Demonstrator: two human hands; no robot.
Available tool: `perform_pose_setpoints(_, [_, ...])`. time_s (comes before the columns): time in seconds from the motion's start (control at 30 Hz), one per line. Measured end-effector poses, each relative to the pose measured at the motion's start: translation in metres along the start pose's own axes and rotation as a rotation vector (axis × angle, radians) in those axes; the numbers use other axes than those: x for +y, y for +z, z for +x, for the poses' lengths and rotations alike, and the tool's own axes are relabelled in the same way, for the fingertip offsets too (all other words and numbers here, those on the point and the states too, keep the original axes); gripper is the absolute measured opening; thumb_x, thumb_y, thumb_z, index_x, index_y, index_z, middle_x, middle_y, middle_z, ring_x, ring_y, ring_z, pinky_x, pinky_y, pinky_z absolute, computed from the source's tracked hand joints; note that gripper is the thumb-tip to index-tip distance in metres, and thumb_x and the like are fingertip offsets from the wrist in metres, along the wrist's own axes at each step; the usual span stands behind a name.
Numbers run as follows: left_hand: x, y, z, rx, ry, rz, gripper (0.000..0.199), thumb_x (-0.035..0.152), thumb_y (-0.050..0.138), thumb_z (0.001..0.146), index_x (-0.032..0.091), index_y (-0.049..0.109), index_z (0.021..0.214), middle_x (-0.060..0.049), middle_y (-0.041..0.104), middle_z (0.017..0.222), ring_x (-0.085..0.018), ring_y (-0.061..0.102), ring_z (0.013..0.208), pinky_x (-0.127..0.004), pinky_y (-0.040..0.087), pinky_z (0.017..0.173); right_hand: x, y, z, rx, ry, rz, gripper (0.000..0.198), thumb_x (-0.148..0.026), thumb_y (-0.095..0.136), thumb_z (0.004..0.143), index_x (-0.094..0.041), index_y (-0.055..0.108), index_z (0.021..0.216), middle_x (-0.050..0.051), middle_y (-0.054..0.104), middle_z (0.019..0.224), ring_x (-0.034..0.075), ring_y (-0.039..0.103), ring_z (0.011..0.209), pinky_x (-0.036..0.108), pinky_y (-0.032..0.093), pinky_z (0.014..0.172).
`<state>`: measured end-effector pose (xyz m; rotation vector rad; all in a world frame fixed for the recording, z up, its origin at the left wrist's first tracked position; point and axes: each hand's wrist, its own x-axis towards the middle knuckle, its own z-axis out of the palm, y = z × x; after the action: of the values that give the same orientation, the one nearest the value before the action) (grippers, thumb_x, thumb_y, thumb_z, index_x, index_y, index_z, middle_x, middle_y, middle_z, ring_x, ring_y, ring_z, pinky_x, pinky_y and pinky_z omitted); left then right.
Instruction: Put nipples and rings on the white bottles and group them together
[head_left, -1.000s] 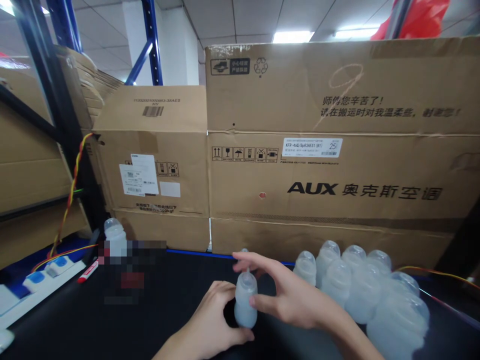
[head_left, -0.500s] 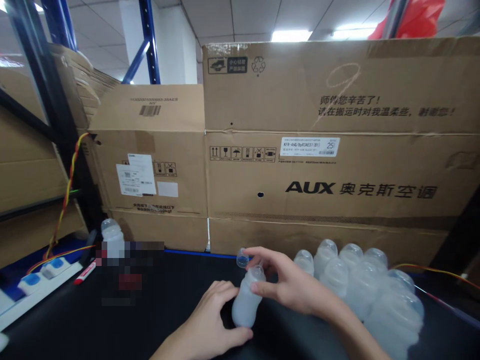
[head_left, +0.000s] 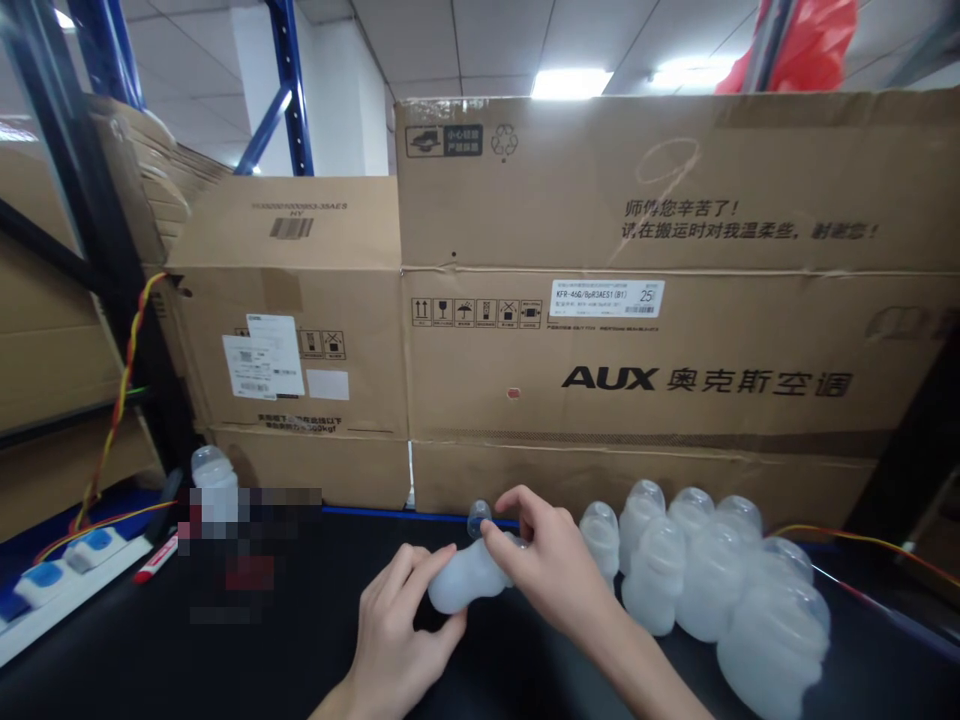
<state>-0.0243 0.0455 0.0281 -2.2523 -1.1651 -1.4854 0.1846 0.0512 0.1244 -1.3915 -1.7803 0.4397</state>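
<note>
A frosted baby bottle (head_left: pixel 466 580) is tilted nearly onto its side between my hands, its neck end toward the right. My left hand (head_left: pixel 409 625) grips the base end, with fingers above and thumb below. My right hand (head_left: pixel 551 560) closes round the neck end, and its fingers hide most of the top. Just behind the held bottle is a clear dome cap (head_left: pixel 478 518), close to my right fingertips; I cannot tell whether they touch it. To the right, several frosted bottles with clear caps (head_left: pixel 709 570) stand grouped together.
Another capped bottle (head_left: pixel 215 485) stands at the left, beside a red-and-white marker (head_left: pixel 157 557) and a white power strip (head_left: pixel 82 590). Cardboard panels (head_left: pixel 480 400) wall off the back of the black work surface (head_left: pixel 300 660). A blurred patch covers part of the left side.
The bottle has gone from nearly upright to tilted almost flat, base swung left and up. My left hand has risen with it. The view has shifted slightly.
</note>
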Motion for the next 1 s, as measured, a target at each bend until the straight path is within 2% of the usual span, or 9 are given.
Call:
perform_pose_setpoints(0.13, [0.000,0.000,0.002,0.026,0.010,0.063,0.050,0.012,0.073,0.081,0.027,0.064,0.128,-0.001,0.067,0.101,-0.019,0.073,0.088,-0.028,0.057,0.078,0.003,0.013,0.003,0.061,0.074,0.207,0.037,-0.060,0.066,0.091,-0.023,0.067,0.089,-0.003,0.052,0.061,0.020,0.052,0.062,0.030,0.036,0.059])
perform_pose_setpoints(0.2, [0.001,0.000,0.003,-0.025,-0.074,0.084,0.045,0.019,0.076,0.081,0.028,0.065,0.124,0.000,0.068,0.098,-0.019,0.073,0.083,-0.028,0.057,0.074,0.014,0.025,0.007,0.037,0.091,0.356,0.056,-0.072,0.044,0.099,-0.021,0.069,0.099,-0.001,0.057,0.065,0.020,0.056,0.062,0.031,0.043,0.058])
perform_pose_setpoints(0.3, [0.001,0.001,0.003,-0.173,-0.265,0.105,0.037,0.031,0.081,0.079,0.030,0.069,0.114,0.003,0.068,0.090,-0.020,0.072,0.077,-0.030,0.056,0.069,0.038,0.049,0.010,-0.034,0.128,0.422,0.089,-0.061,-0.007,0.104,-0.014,0.066,0.123,0.009,0.070,0.079,0.025,0.066,0.066,0.038,0.054,0.058])
perform_pose_setpoints(0.37, [0.000,0.002,0.004,-0.247,-0.362,0.118,0.034,0.036,0.081,0.078,0.030,0.071,0.111,0.003,0.069,0.091,-0.022,0.073,0.082,-0.032,0.057,0.073,0.054,0.063,0.008,-0.028,0.081,0.389,0.073,-0.058,0.011,0.107,-0.014,0.064,0.132,0.018,0.072,0.117,0.030,0.070,0.106,0.046,0.057,0.091])
perform_pose_setpoints(0.4, [0.000,0.002,0.005,-0.271,-0.393,0.122,0.034,0.037,0.081,0.078,0.030,0.072,0.109,0.002,0.070,0.093,-0.023,0.073,0.086,-0.034,0.057,0.077,0.060,0.069,0.005,-0.028,0.048,0.365,0.061,-0.056,0.028,0.106,-0.016,0.063,0.137,0.018,0.065,0.137,0.032,0.062,0.126,0.050,0.048,0.108])
perform_pose_setpoints(0.5, [0.001,0.001,0.009,-0.330,-0.453,0.108,0.031,0.034,0.078,0.077,0.030,0.073,0.108,0.000,0.071,0.097,-0.025,0.072,0.092,-0.037,0.055,0.084,0.072,0.075,-0.004,-0.082,-0.079,0.208,0.054,-0.039,0.057,0.096,-0.028,0.057,0.149,0.009,0.047,0.162,0.038,0.038,0.149,0.059,0.024,0.124])
perform_pose_setpoints(0.63, [0.004,-0.001,0.013,-0.361,-0.533,0.056,0.028,0.033,0.074,0.080,0.030,0.073,0.108,0.001,0.069,0.097,-0.023,0.071,0.091,-0.035,0.054,0.083,0.073,0.071,-0.010,-0.056,-0.249,-0.026,0.053,-0.022,0.054,0.096,-0.031,0.057,0.148,0.010,0.058,0.148,0.037,0.050,0.135,0.059,0.037,0.116])
perform_pose_setpoints(0.8, [0.002,-0.002,0.014,-0.348,-0.549,-0.023,0.026,0.036,0.074,0.081,0.030,0.073,0.106,0.002,0.069,0.094,-0.022,0.071,0.089,-0.031,0.054,0.081,0.075,0.067,-0.004,0.024,-0.213,0.054,0.038,-0.017,0.052,0.094,-0.022,0.070,0.127,0.016,0.062,0.132,0.033,0.062,0.119,0.051,0.050,0.106])
perform_pose_setpoints(1.0, [0.006,0.001,0.010,-0.244,-0.448,-0.142,0.029,0.029,0.077,0.076,0.031,0.073,0.105,0.003,0.069,0.091,-0.020,0.070,0.082,-0.028,0.055,0.076,0.057,0.040,0.014,0.238,-0.072,0.268,0.040,-0.041,0.045,0.107,-0.017,0.054,0.138,0.017,0.066,0.129,0.028,0.069,0.113,0.045,0.056,0.099])
